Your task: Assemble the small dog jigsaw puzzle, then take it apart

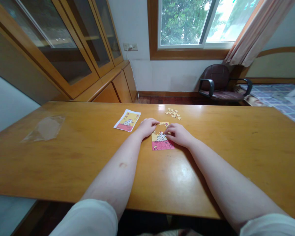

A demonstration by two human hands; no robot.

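A jigsaw puzzle (163, 145) lies on the table in front of me, with a yellow upper part, a pink lower part and a white cartoon figure in the middle. A gap in its upper part shows the brown tabletop. My left hand (148, 127) rests at the puzzle's left edge, fingers stretched toward its upper left side. Over the right side is my right hand (177, 133), its bent fingertips down on the puzzle near the white figure; whatever lies under them is hidden. Several loose puzzle pieces (174, 113) lie in a cluster beyond my right hand.
A picture sheet (127, 120) with a similar design lies left of my left hand. A clear plastic bag (45, 128) is farther left on the wooden table (71, 164). Beyond the table stand a glass-door cabinet (105, 80) and an armchair (217, 80).
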